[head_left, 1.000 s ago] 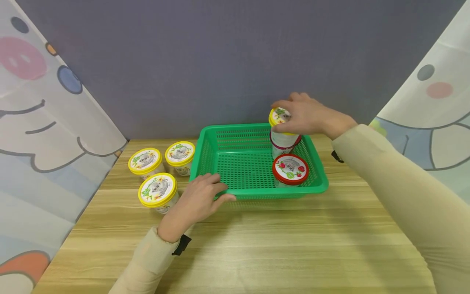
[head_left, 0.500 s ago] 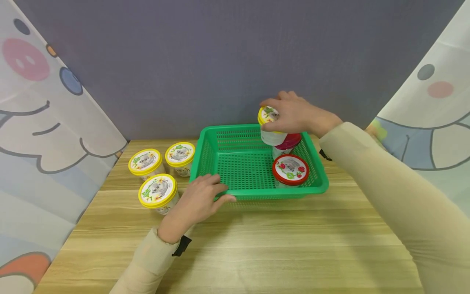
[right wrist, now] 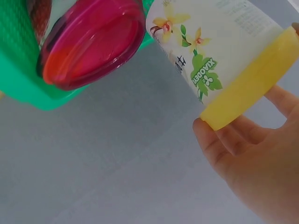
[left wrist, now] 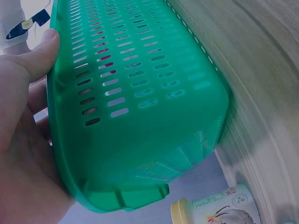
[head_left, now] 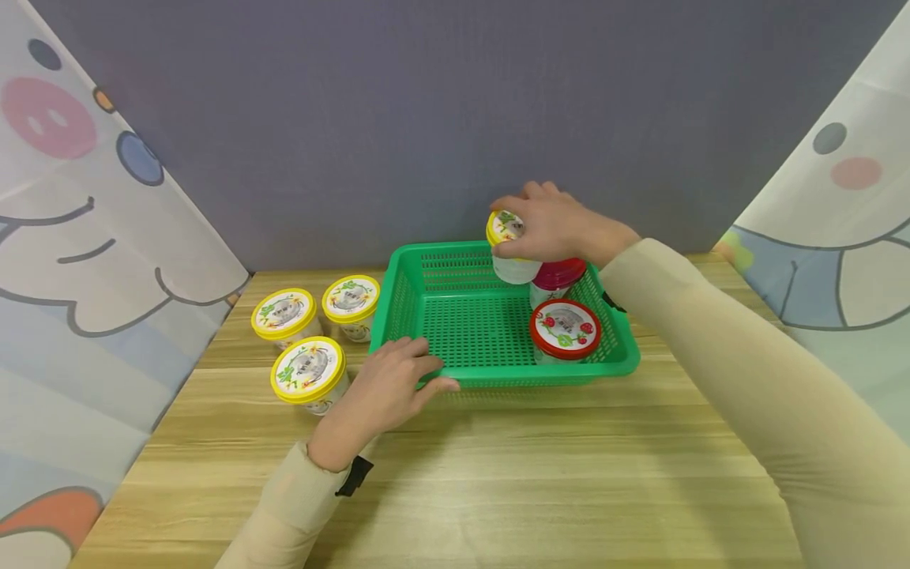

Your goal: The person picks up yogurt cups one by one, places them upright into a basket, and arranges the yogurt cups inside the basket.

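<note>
My right hand (head_left: 550, 225) grips a white paper tub with a yellow lid (head_left: 513, 267) by the lid from above. This tub is up at the back rim, left of a magenta-lidded cup (head_left: 559, 271); the right wrist view shows its flower print. My left hand (head_left: 380, 391) holds the front left rim of a green plastic basket (head_left: 498, 371), thumb outside and fingers over the edge, as the left wrist view shows. Inside the basket, at its right, stand the magenta-lidded cup and a red-lidded tub with strawberry print (head_left: 565, 328).
Left of the basket, several yellow-lidded tubs stand on the wooden table (head_left: 540, 482): a front one (head_left: 308, 369), a rear one (head_left: 284, 312) and one near the basket (head_left: 351, 299). A grey partition (head_left: 441, 134) rises behind, with printed curtains (head_left: 92, 261) at both sides.
My right hand has moved left with the yellow-lidded tub, off the top of the magenta-lidded cup, which now shows. My left hand has stayed on the basket rim.
</note>
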Tool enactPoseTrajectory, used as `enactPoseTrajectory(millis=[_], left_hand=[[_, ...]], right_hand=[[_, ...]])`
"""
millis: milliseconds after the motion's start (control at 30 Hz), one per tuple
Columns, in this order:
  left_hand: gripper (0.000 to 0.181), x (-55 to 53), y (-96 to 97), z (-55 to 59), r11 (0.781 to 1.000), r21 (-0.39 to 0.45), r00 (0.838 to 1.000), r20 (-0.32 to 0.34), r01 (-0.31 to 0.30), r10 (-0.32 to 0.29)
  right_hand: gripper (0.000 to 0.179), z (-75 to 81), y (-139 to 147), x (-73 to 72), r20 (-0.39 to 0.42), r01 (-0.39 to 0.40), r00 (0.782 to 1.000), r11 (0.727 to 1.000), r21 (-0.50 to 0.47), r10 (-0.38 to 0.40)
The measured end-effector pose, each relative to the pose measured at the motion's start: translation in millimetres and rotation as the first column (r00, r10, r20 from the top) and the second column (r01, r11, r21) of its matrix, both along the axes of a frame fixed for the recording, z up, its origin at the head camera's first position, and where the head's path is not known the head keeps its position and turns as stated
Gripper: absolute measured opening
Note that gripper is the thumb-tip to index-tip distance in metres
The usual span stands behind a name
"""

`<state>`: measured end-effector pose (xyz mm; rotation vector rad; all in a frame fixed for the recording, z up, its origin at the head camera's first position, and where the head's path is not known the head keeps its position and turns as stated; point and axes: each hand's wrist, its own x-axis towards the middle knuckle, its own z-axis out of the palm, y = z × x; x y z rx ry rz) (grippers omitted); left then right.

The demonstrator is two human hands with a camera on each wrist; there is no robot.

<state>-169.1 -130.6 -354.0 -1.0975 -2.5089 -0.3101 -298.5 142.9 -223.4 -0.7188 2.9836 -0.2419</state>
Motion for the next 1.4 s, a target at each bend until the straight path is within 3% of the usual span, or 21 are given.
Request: enactPoseTrajectory(millis=[1400], left_hand=[[0.029, 1.7, 2.3, -0.3, 1.0, -0.004, 0.999, 0.03, -0.016, 0.016]], right_hand=[[0.073, -44.0, -28.7, -11.2, 0.083, -0.014, 0.996, 1.0, -0.023, 0.016]])
